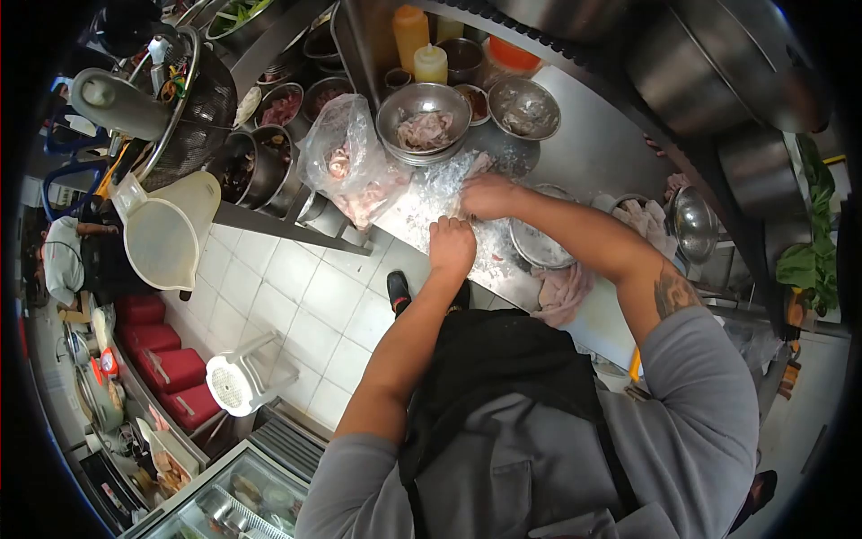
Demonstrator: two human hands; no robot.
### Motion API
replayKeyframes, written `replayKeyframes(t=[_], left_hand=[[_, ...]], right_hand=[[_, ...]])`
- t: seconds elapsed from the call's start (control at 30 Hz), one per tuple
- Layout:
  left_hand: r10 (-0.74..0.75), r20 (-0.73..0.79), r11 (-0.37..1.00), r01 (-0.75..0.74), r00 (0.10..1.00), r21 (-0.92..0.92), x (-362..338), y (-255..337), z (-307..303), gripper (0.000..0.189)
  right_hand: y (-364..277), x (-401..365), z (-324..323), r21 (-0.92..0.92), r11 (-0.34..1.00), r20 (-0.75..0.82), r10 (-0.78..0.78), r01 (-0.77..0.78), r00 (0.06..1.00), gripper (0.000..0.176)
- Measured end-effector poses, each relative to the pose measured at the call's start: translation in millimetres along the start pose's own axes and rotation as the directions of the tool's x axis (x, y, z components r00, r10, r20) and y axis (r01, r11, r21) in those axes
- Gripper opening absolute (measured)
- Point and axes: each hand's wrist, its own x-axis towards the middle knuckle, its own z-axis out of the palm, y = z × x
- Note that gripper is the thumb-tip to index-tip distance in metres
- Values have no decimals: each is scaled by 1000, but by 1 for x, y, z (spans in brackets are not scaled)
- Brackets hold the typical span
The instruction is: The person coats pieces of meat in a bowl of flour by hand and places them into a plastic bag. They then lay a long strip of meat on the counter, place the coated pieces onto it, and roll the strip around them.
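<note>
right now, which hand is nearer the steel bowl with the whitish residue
Right: the right hand is just in front of the steel bowl; the left hand is farther off, nearer the body.

We see crumpled clear plastic [440,184] lying on the steel bench [576,157], just beyond our two hands, the left [453,244] near the front edge and the right [489,196] a little farther in. The plastic is thin, shiny and bunched into uneven folds, with whitish smears among them. At its far right, just past our right hand, a small pale pink piece [482,163] shows, too partly hidden for us to make out its shape. White powder [489,241] coats the bench around our hands, thick in patches and thinly scattered elsewhere. Our fingers hide whatever they may grip.
</note>
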Motion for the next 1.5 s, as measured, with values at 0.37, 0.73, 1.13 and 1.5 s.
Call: replayKeyframes(t=[0.37,0.73,1.13,1.5], left_hand=[[-213,95,951,228,972,-209,0,-31,-21,14],[-59,-35,958,47,998,-282,-34,-53,-39,24],[170,-53,961,-177,984,-213,-51,-51,-36,16],[144,10,957,-136,990,-256,-73,-60,-47,23]], right_hand=[[12,16,-18,184,952,151,220,-246,964,17],[-14,-10,-36,287,910,-33,322,-299,946,13],[-30,7,-11,136,977,-118,178,-161,977,11],[-127,-11,-2,301,885,-186,420,-356,888,14]])
